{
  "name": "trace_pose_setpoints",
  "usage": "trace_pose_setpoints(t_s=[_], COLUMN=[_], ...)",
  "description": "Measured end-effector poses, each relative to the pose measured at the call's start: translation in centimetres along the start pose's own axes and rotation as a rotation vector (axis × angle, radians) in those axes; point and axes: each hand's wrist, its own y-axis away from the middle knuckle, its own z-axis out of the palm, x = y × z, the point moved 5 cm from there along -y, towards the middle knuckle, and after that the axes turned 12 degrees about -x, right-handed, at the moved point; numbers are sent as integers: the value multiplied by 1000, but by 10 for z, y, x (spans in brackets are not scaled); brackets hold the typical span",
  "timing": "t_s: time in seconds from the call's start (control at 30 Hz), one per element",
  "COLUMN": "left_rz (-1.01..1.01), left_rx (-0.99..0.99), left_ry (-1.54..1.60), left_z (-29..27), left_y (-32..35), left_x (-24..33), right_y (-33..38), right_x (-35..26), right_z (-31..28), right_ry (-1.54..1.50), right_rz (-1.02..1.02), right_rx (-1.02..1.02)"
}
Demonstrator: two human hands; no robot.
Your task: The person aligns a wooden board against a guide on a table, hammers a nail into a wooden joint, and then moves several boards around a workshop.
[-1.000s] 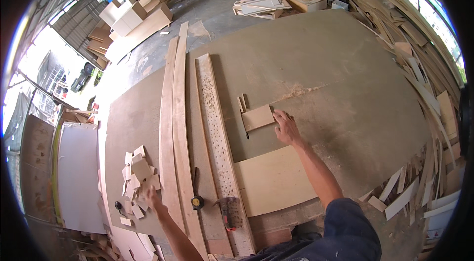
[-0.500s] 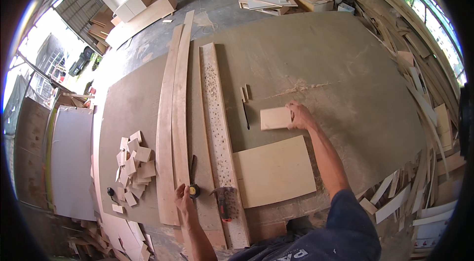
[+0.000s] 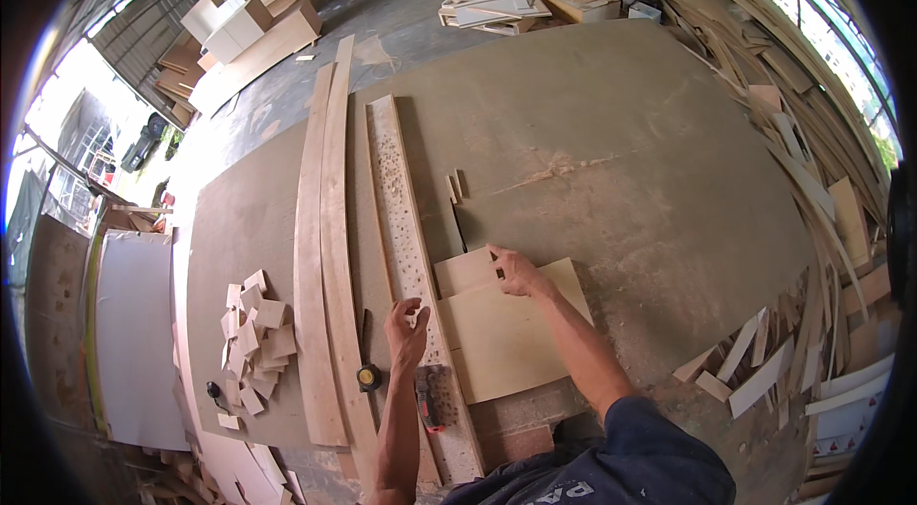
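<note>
Small board [image 3: 464, 272] nearer, left of right grip [image 3: 517, 273]

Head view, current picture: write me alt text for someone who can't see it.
A person's right hand grips a small board at the far edge of a pale panel, while the left hand, half open, is over a speckled strip. Planks, a tape measure and a pile of wood pieces lie to the left.
</note>
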Motion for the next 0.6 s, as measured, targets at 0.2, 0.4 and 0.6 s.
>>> trace_pose_setpoints(t_s=[0.2,0.4,0.6], left_rz=[184,179,88], left_rx=[-90,-507,-656], left_ry=[-603,-802,-999], left_z=[25,53,72], left_y=[-50,-94,-95], left_x=[3,9,24], right_y=[4,18,37], right_x=[-22,-34,-40], right_z=[10,16,16], right_ry=[-185,-151,-187], right_rz=[175,192,227], right_rx=[71,133,127])
